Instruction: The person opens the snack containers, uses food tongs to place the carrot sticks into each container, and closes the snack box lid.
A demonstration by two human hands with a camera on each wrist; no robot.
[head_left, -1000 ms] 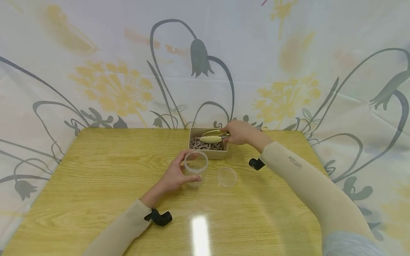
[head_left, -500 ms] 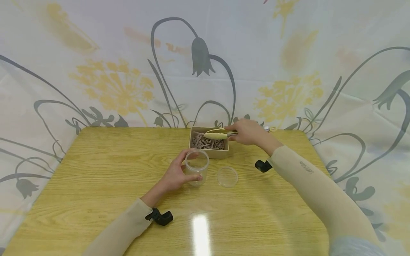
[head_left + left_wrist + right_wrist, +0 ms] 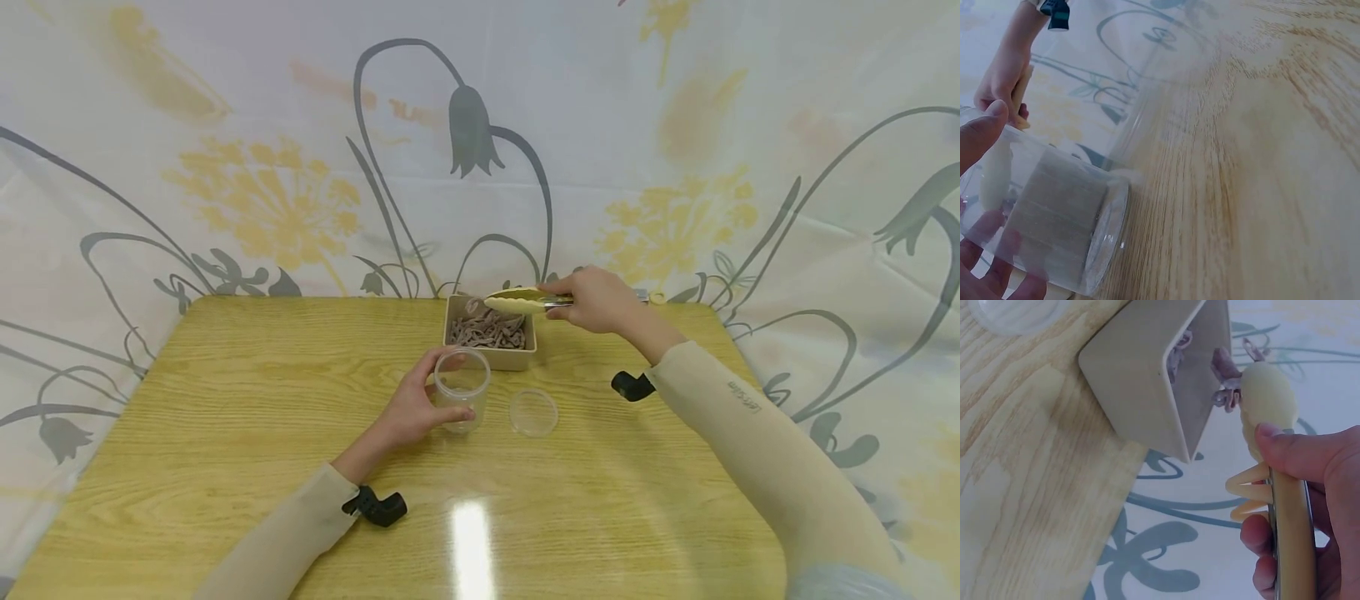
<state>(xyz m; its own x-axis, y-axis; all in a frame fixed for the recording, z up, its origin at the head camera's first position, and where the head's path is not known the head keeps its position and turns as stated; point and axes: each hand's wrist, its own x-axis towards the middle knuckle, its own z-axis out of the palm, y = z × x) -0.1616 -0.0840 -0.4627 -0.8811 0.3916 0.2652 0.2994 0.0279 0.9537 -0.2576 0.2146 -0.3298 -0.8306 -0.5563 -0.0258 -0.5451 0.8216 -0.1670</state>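
Tongs [image 3: 525,305] moved up, cream-tipped, w/ purplish strips [image 3: 1227,367]; R grip [image 3: 602,300] holds 'em; L grip [image 3: 411,410] holds clear jar [image 3: 462,392].

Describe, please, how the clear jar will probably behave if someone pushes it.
The clear jar is probably light for its size: nothing shows inside its see-through walls. Without the left hand curled around it, a high push might tip it, and its round wall could then let it roll.

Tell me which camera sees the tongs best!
The right wrist view: the tongs are big and close, purplish strips at their tips. The head view shows them small over the box; the left wrist view, only parts.
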